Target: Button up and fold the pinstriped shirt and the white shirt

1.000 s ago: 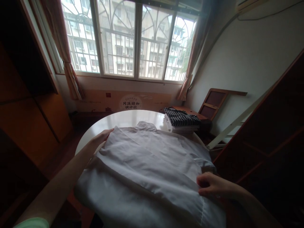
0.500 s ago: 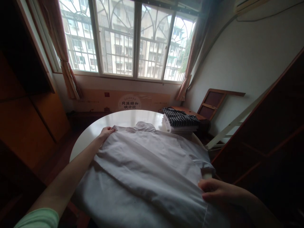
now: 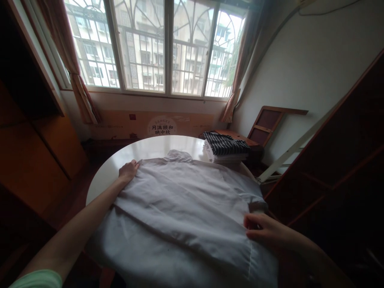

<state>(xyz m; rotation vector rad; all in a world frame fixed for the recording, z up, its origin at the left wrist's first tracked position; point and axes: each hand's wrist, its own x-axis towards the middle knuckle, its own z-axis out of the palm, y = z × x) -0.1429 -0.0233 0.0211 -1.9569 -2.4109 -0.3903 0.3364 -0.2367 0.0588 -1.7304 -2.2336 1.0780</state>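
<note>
A white shirt [image 3: 186, 204] is spread over a round white table [image 3: 114, 164], its collar pointing toward the window and its near part hanging over the front. My left hand [image 3: 129, 170] pinches the shirt's left shoulder, fingers closed on the cloth. At the right side edge, below the short sleeve, my right hand [image 3: 259, 228] grips the fabric between thumb and fingers. Creases run diagonally across the shirt's body. Past its right shoulder lies a stack of folded clothes [image 3: 225, 146], a black one with white stripes on top of white ones.
Behind the table, a printed cardboard panel [image 3: 159, 124] stands under the barred window [image 3: 168, 52]. A wooden frame [image 3: 265, 126] leans at the wall on the right, near a pale ladder-like stand [image 3: 282, 162]. Wooden cabinets [image 3: 57, 148] are on the left.
The shirt's right side has shifted slightly left and away from me, along with my right hand. My left hand stays on the left shoulder. The view has shifted a little.
</note>
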